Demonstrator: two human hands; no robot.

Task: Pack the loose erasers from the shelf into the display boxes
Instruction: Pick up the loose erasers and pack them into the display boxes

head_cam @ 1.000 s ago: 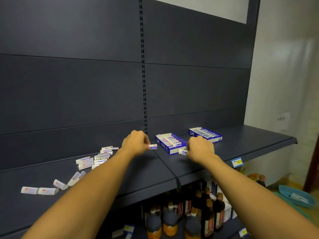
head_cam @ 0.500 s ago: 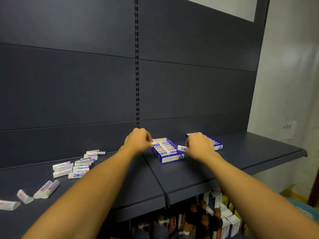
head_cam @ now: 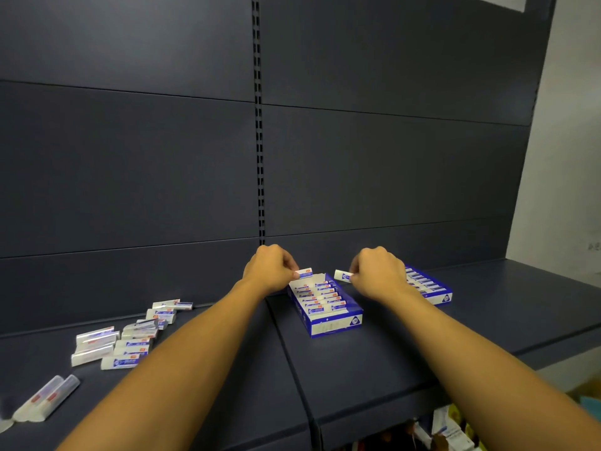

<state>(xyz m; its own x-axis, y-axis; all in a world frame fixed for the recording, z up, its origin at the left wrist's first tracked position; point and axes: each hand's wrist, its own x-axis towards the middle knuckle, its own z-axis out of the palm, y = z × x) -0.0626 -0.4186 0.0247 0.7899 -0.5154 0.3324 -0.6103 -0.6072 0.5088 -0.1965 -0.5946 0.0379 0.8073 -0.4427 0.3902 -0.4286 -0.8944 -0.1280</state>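
A blue and white display box (head_cam: 335, 323) stands open on the dark shelf (head_cam: 374, 359), with several erasers lined up inside. My left hand (head_cam: 270, 270) pinches a white eraser (head_cam: 305, 273) over the box's far end. My right hand (head_cam: 377, 273) pinches another eraser (head_cam: 342, 275) just right of that box. A second display box (head_cam: 432, 289), filled with erasers, lies behind my right hand and is partly hidden by it. A pile of loose erasers (head_cam: 123, 336) lies on the shelf to the left.
Two more wrapped erasers (head_cam: 45, 398) lie near the shelf's left front edge. A slotted upright (head_cam: 258, 125) divides the dark back panel. Packaged goods (head_cam: 445, 428) show on the shelf below at the lower right. A pale wall (head_cam: 566, 157) is on the right.
Both hands moved up from the shelf front to the far end of the nearer box, each still pinching an eraser. The camera view shifted, so the loose pile sits lower left.
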